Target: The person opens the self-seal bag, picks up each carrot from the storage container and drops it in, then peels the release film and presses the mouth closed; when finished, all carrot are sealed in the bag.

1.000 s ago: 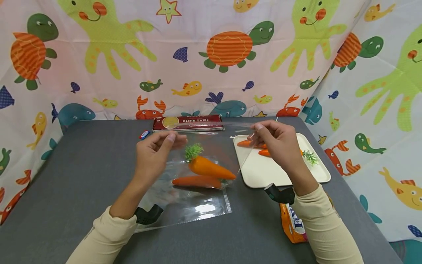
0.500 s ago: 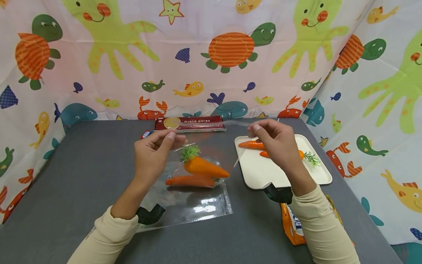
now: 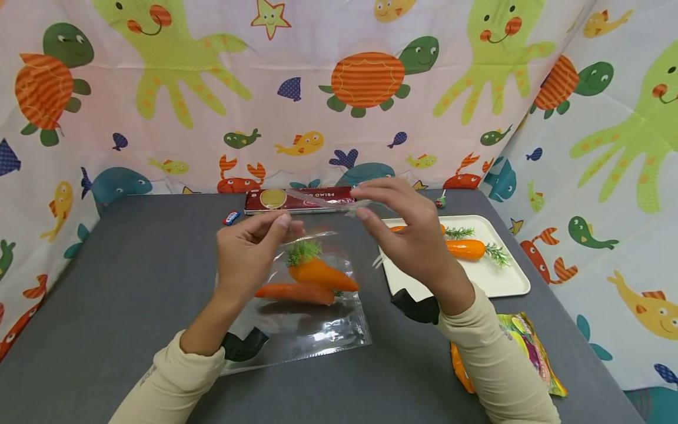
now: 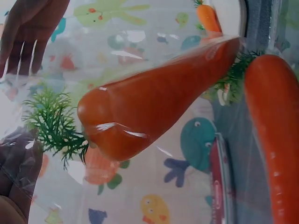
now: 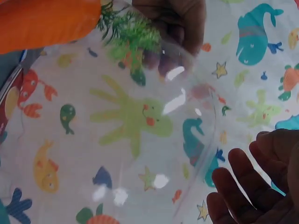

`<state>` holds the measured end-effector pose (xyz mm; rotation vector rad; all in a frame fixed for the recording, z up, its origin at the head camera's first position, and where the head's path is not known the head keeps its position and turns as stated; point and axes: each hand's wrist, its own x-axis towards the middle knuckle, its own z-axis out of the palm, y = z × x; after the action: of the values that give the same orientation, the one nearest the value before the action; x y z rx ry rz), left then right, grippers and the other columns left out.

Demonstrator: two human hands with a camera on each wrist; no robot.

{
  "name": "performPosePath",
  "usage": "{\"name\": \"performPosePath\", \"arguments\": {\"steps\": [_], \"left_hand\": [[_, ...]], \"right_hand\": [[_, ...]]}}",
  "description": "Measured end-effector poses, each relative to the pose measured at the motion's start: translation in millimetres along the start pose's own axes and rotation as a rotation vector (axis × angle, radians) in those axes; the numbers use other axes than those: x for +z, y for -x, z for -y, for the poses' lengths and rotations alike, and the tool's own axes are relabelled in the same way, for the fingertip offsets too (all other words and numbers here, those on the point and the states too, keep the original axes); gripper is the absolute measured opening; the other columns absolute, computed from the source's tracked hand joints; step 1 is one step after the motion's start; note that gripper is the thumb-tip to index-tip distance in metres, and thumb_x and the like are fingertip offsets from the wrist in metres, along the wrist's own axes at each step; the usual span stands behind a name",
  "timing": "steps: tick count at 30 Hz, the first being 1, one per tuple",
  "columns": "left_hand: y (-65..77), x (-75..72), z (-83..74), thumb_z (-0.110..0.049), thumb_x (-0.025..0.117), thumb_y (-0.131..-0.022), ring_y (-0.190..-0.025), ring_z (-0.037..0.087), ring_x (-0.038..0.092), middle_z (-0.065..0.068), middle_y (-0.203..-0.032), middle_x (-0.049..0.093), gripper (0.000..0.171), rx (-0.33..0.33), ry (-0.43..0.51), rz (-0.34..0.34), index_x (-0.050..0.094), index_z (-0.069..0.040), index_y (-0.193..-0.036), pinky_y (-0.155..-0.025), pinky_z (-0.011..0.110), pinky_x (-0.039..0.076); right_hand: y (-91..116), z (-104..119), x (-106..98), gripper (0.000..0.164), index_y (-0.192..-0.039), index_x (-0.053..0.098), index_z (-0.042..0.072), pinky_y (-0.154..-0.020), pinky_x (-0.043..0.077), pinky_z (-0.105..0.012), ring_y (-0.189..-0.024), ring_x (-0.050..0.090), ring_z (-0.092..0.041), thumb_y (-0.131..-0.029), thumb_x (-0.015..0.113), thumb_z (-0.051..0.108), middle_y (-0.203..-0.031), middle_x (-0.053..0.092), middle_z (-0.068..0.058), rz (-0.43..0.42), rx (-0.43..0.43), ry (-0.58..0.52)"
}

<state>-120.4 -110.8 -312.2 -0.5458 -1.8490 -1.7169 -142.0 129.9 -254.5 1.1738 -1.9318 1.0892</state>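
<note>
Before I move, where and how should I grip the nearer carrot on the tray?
I'd pinch the nearer carrot across its rounded orange end, just left of its leaves, from above and the near side. It lies flat; the far carrot lies behind, bare tray in front. In the head view, the right hand hides its left end.

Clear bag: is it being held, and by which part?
Yes: the left hand pinches the clear bag by its upper left edge; the right hand grips nothing.
</note>
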Motion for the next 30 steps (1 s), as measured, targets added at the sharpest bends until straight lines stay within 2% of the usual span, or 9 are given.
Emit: {"name": "performPosePath", "arguments": {"steps": [4, 8, 16, 22, 27, 30], "left_hand": [[-1.0, 2.1, -6.9, 0.002, 0.066, -0.091, -0.080, 0.021, 0.073, 0.009, -0.088, 0.074, 0.015, 0.086, -0.018, 0.042, 0.074, 0.002, -0.104, -0.052, 0.022, 0.052], [-3.8, 1.2, -13.2, 0.007, 0.066, -0.089, -0.078, 0.021, 0.073, 0.010, -0.086, 0.074, 0.016, 0.127, 0.004, 0.091, 0.073, 0.004, -0.103, -0.064, 0.030, 0.058], [-6.6, 2.7, -21.6, 0.007, 0.065, -0.089, -0.077, 0.020, 0.073, 0.010, -0.085, 0.074, 0.016, 0.143, 0.001, 0.134, 0.073, 0.005, -0.103, -0.060, 0.028, 0.056], [-6.6, 3.5, -25.2, 0.006, 0.065, -0.090, -0.078, 0.018, 0.073, 0.010, -0.085, 0.074, 0.015, 0.132, -0.021, 0.147, 0.073, 0.005, -0.102, -0.057, 0.027, 0.056], [-6.8, 4.2, -27.5, 0.003, 0.066, -0.091, -0.079, 0.017, 0.073, 0.009, -0.085, 0.074, 0.014, 0.121, -0.048, 0.158, 0.073, 0.005, -0.103, -0.061, 0.028, 0.057], [-6.9, 5.7, -27.7, 0.003, 0.066, -0.090, -0.078, 0.017, 0.073, 0.009, -0.084, 0.074, 0.014, 0.128, -0.048, 0.165, 0.073, 0.006, -0.102, -0.063, 0.028, 0.057]], "right_hand": [[-9, 7, 10, 0.034, -0.116, 0.067, -0.004, -0.094, 0.048, -0.036, -0.111, 0.058, -0.022, -0.083, 0.072, -0.003, -0.114, 0.065, -0.014, 0.051, -0.036, -0.034], [-18, 12, 19, 0.035, -0.117, 0.067, -0.004, -0.090, 0.050, -0.034, -0.111, 0.058, -0.020, -0.082, 0.073, -0.003, -0.115, 0.066, -0.014, 0.061, -0.042, -0.053], [-31, 19, 29, 0.026, -0.107, 0.070, -0.005, -0.082, 0.053, -0.031, -0.096, 0.062, -0.018, -0.082, 0.073, -0.008, -0.100, 0.070, -0.011, 0.072, -0.062, -0.122], [-34, 20, 29, 0.022, -0.108, 0.069, -0.005, -0.076, 0.055, -0.030, -0.084, 0.064, -0.013, -0.086, 0.068, -0.008, -0.098, 0.070, -0.010, 0.079, 0.027, -0.189], [-34, 18, 27, 0.017, -0.101, 0.072, -0.003, -0.074, 0.054, -0.029, -0.082, 0.063, -0.013, -0.086, 0.068, -0.009, -0.095, 0.071, -0.007, 0.077, 0.050, -0.179], [-33, 18, 25, 0.018, -0.103, 0.073, -0.004, -0.073, 0.053, -0.029, -0.083, 0.063, -0.013, -0.086, 0.068, -0.009, -0.096, 0.071, -0.007, 0.089, 0.058, -0.157]]}}
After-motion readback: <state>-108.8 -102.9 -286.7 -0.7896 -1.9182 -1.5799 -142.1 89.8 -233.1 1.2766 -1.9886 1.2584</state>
